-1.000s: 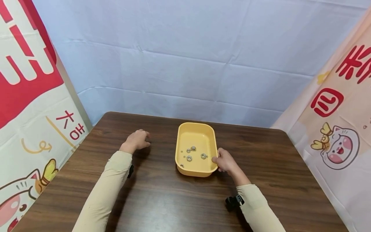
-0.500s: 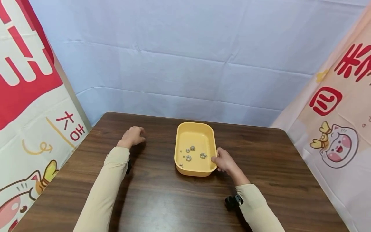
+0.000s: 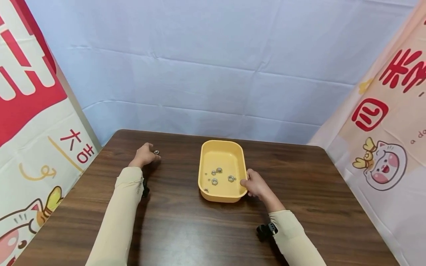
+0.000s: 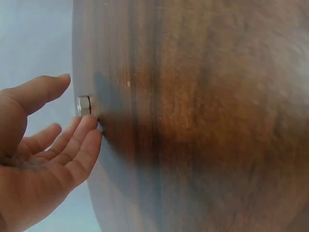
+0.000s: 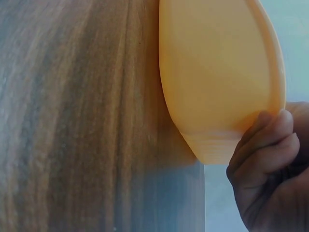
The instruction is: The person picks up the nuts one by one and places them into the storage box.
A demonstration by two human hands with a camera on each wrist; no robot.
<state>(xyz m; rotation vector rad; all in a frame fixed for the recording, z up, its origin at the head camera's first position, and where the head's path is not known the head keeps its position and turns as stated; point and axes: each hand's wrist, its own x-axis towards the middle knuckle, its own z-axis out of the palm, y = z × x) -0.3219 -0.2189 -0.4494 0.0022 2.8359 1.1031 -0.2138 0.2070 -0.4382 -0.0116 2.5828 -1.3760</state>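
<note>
A metal hex nut (image 3: 156,152) sits on the dark wooden table at the left. My left hand (image 3: 144,155) is right at it, thumb and fingers spread on either side. In the left wrist view the fingertips lie beside the nut (image 4: 84,105) while the thumb stands apart from it; whether a fingertip touches it, I cannot tell. My right hand (image 3: 259,184) grips the right wall of a yellow plastic tray (image 3: 221,198), thumb over the rim and fingers outside. Several nuts of different sizes lie in the tray, among them a large one (image 3: 215,181) and another (image 3: 231,178).
The brown wood-grain table (image 3: 186,229) has rounded far corners. Behind it hangs a pale blue cloth (image 3: 206,74). Printed cloths hang at the left (image 3: 30,111) and right (image 3: 382,147). Each wrist wears a small black camera, the right one (image 3: 266,231) plainly visible.
My left hand has moved left and slightly away from me, and the nut beside it has come into sight. The right hand keeps its grip on the tray; the view has shifted slightly.
</note>
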